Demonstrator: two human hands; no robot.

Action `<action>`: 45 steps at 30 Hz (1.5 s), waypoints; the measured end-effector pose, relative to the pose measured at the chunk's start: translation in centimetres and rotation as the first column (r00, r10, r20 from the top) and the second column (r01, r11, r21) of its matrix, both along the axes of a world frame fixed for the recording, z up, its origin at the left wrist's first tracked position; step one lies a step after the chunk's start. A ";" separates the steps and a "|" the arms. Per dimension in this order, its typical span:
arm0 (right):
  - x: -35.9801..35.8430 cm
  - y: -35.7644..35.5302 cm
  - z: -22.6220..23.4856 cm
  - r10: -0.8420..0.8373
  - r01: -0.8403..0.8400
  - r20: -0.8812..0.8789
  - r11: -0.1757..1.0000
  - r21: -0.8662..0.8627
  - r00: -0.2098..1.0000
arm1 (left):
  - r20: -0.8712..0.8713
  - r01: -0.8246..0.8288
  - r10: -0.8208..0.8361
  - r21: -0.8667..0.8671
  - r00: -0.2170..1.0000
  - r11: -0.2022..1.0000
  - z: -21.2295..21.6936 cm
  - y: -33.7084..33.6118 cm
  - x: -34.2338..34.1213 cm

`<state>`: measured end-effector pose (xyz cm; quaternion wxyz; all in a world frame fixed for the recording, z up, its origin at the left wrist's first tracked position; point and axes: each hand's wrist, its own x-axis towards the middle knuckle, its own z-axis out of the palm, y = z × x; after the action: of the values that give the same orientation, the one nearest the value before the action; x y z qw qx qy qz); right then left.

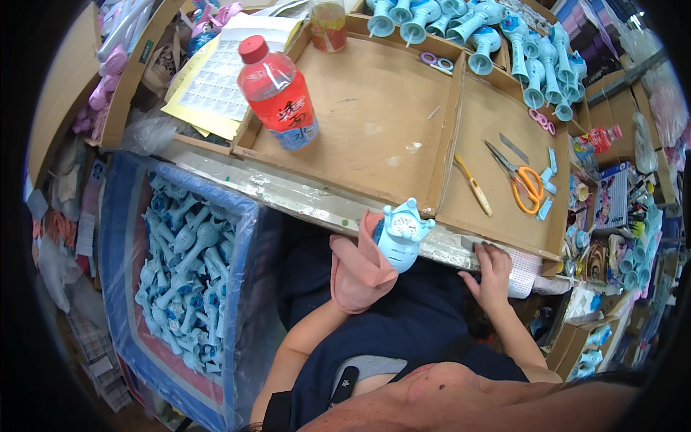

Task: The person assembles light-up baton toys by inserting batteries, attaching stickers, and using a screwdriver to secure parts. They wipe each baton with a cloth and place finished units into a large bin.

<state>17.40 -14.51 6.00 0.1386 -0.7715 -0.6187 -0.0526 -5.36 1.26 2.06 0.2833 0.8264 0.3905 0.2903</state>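
Near the table's front edge, my left hand point(362, 273) is covered by a salmon-pink cloth or glove and closed round a light blue plastic toy part point(401, 241). The part has a crown-like top with points and a rounded body with face-like marks; the pink covering hides its lower end and my fingers. My right hand point(494, 275) lies at the table edge point(450, 248) to the right, thumb apart from the fingers and fingertips over the edge. Nothing shows in it, and a white dotted sheet point(524, 270) is beside it.
Cardboard trays point(360, 122) cover the table. They hold a red-capped bottle point(281, 97), a glass point(328, 29), orange-handled scissors point(525, 183) and a yellow-handled tool point(473, 186). More blue toy parts point(475, 21) stand behind. At left, a plastic-lined bin point(245, 288) holds many blue parts.
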 end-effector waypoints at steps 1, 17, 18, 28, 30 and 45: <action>0.6 -0.5 -0.1 0.077 -0.076 -0.009 0.996 0.042 0.997 | -0.123 0.010 0.007 0.137 0.992 0.990 0.0 0.2 0.4; 1.4 11.2 5.4 0.286 -0.106 -0.683 0.950 0.293 0.672 | 0.121 -0.003 0.041 -0.298 0.992 0.955 -0.4 0.7 2.0; 1.6 11.8 5.5 0.284 -0.123 -0.694 0.954 0.272 0.662 | 0.111 -0.017 0.046 -0.248 0.993 0.969 -0.7 0.8 2.0; 2.0 12.5 5.5 0.229 -0.108 -0.625 0.968 0.226 0.746 | 0.250 -0.056 0.168 -0.403 0.954 0.914 -2.0 0.2 2.4; 2.0 12.5 5.5 0.307 -0.157 -0.640 0.947 0.281 0.705 | 0.224 -0.070 0.167 -0.386 0.960 0.920 -1.9 0.2 2.4; 2.0 12.1 6.1 0.251 -0.121 -0.607 0.961 0.248 0.754 | 0.068 -0.023 0.065 -0.494 0.996 0.869 1.2 0.7 2.8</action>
<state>19.41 -2.41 12.14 0.4169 -0.6611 -0.6018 0.1643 -2.56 1.98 3.27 0.4936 0.7053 0.4580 0.2215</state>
